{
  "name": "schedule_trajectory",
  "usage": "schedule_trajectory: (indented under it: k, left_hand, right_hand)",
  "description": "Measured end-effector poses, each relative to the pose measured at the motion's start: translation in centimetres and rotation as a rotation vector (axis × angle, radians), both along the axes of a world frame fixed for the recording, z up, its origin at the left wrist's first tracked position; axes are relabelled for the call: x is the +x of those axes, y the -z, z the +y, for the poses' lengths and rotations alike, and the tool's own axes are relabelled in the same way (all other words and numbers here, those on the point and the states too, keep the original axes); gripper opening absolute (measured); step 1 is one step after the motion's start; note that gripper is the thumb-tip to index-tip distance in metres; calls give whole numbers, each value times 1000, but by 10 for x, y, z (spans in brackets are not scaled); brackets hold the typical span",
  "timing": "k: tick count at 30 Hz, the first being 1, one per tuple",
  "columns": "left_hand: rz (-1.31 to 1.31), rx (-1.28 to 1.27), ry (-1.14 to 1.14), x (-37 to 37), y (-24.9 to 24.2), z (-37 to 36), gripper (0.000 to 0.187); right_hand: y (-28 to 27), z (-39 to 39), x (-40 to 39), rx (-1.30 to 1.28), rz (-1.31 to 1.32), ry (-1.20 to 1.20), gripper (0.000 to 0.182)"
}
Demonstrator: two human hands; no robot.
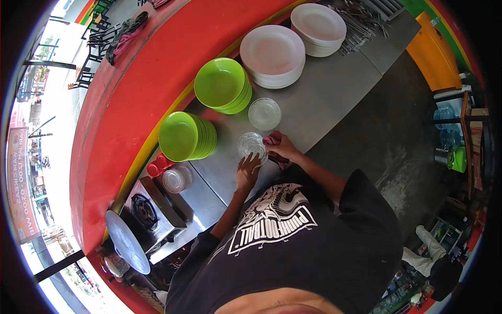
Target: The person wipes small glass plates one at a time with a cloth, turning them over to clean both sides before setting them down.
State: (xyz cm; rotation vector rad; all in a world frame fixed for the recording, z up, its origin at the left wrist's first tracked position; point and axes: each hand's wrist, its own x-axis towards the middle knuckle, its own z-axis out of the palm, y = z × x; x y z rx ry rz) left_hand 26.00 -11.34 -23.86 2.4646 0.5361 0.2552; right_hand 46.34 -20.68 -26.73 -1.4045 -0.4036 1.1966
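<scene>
My left hand [248,171] grips the near rim of a clear glass bowl [250,142] low over the metal counter, its fingers curled over the edge. In my right hand [284,148] is a bunched dark pink cloth [271,139], pressed at the right side of the same bowl. Part of the cloth hangs below the fingers. Just beyond, another clear glass bowl [264,114] stands on the counter. Two stacks of green bowls are nearby, one stack [178,137] to the left and the other stack [219,83] farther back.
Stacks of white plates [273,49] and a pile of cutlery [361,26] line the counter's [324,99] far end. Left of my hands are red cups [158,165], clear bowls [177,179] and a gas burner [144,211]. A red wall [120,99] borders the counter.
</scene>
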Motion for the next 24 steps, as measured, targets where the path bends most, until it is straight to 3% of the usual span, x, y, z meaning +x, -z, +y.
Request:
schedule_trajectory:
  k: [2,7,12,18,24]
  left_hand:
    - [3,41,-11,1,7,1,40]
    - [11,8,-80,7,13,2,30]
    - [26,38,-61,10,19,9,36]
    - [41,56,-7,9,22,14,44]
    - [68,45,12,1,1,9,61]
  right_hand:
    - [25,5,-1,42,-95,4,39]
    - [35,7,6,1,-243,-48,49]
    - [29,10,11,-28,-313,-86,54]
    - [25,15,3,2,-327,26,48]
    - [7,10,-23,-151,-446,225,35]
